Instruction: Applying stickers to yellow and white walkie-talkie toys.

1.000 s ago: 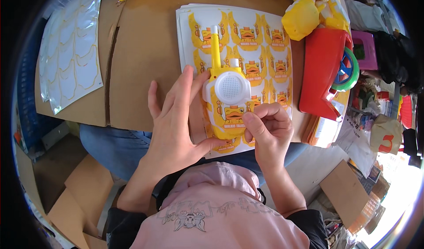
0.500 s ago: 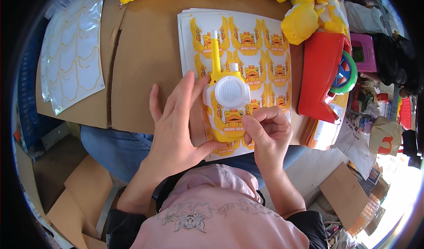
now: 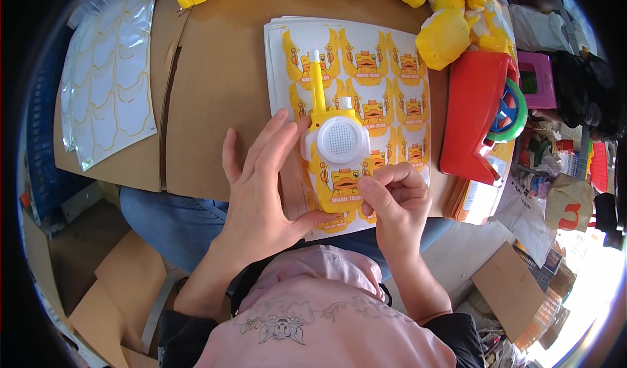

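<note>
A yellow toy walkie-talkie (image 3: 341, 139) with a white round speaker and a yellow antenna lies face up on a stack of sticker sheets (image 3: 410, 84). A duck-face sticker (image 3: 345, 180) covers its lower front. My left hand (image 3: 258, 178) is curved around the toy's left side, index finger by the upper left edge and thumb at the bottom, holding it steady. The fingers of my right hand (image 3: 398, 198) are pinched at the sticker's right edge, beside the toy's lower right side. My fingertips partly hide that edge.
A red tape dispenser (image 3: 471, 113) with a green-rimmed roll stands right of the sheets. Several yellow toy bodies (image 3: 444, 38) line the table's far side. On the left lie peeled-looking sheets (image 3: 108, 94). An open cardboard box (image 3: 127, 283) sits below, at lower left.
The whole scene sits slightly lower in the picture. My right thumb has shifted a little along the sticker's edge, while the toy and my left hand keep their places.
</note>
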Tool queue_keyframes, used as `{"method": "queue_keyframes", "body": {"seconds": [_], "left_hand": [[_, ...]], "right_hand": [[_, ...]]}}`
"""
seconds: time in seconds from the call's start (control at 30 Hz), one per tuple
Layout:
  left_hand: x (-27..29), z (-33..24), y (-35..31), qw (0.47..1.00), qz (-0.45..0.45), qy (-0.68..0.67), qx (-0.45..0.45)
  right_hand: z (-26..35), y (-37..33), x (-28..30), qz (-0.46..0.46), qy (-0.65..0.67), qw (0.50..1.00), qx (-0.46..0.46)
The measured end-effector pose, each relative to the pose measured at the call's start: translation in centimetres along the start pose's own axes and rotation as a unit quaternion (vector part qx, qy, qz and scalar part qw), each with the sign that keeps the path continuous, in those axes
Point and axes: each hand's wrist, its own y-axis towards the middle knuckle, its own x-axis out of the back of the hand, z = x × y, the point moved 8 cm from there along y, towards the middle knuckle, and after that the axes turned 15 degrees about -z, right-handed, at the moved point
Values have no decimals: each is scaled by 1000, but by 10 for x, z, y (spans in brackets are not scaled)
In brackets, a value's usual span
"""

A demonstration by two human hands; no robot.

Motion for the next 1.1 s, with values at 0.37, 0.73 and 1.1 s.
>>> {"method": "queue_keyframes", "body": {"seconds": [0.37,0.73,1.1], "left_hand": [[-1,-2,1,1000,-3,-16,-10],[-2,-1,0,999,-12,-27,-12],[-3,0,0,999,-11,-36,-7]], "right_hand": [[1,0,0,-12,-6,1000,7],[2,-1,-2,12,3,1000,23],[1,0,1,-6,-21,999,33]]}}
